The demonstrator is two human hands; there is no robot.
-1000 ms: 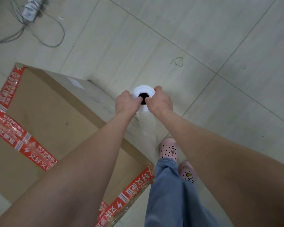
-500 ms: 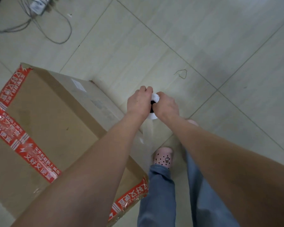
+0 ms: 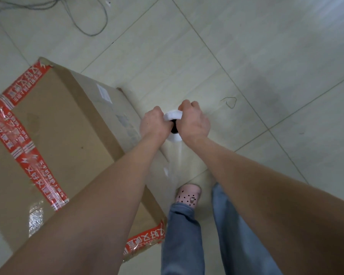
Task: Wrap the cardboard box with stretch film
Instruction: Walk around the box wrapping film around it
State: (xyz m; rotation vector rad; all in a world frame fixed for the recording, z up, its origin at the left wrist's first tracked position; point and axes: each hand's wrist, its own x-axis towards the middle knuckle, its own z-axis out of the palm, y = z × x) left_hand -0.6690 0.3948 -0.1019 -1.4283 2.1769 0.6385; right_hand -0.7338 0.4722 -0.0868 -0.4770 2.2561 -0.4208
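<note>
We grip stretch film roll (image 3: 173, 115) with left hand (image 3: 153, 124) and right hand (image 3: 195, 124), just beside cardboard box (image 3: 68, 132) on floor (image 3: 246, 56). Risk: we lose tension, film sags or snags on corner.

Head-worn camera looks steeply down at the floor (image 3: 256, 56), seemingly tilted.

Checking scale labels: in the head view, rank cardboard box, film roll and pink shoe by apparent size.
Largest: cardboard box. Then pink shoe and film roll, too alike to rank; the roll is partly hidden.
</note>
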